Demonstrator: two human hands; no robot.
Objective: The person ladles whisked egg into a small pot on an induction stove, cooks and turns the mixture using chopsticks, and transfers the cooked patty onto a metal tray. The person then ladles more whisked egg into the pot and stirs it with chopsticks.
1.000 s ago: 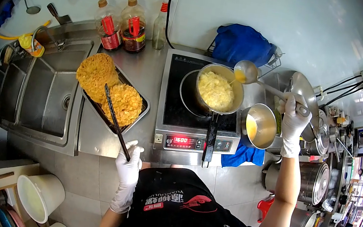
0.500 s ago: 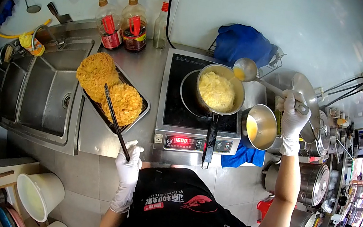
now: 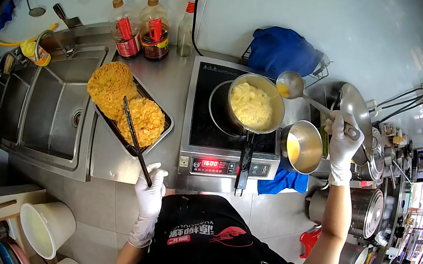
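Gloved in white, my left hand (image 3: 149,191) is closed on a pair of dark chopsticks (image 3: 136,140), whose tips are over the fried egg cakes (image 3: 143,120) on a black tray (image 3: 170,124). My right hand (image 3: 343,141), also gloved, grips the handle of a metal ladle (image 3: 291,84). A little yellow liquid shows in the ladle's bowl, held at the upper right rim of the saucepan (image 3: 279,109). Inside the pan is a puffy, pale yellow egg mass (image 3: 251,106). A steel bowl (image 3: 314,147) holding yellow liquid stands right of the pan.
The saucepan stands on an induction cooker (image 3: 205,136) reading 1600, its black handle (image 3: 244,167) pointing toward me. A sink (image 3: 51,108) lies left. Bottles (image 3: 155,31) and a rack with a blue cloth (image 3: 284,50) stand behind. Large pots (image 3: 358,208) are at right.
The ladle and my right hand have shifted slightly to the right and down, with the ladle bowl a bit farther from the pan's middle. My left hand and the chopsticks look almost unmoved.
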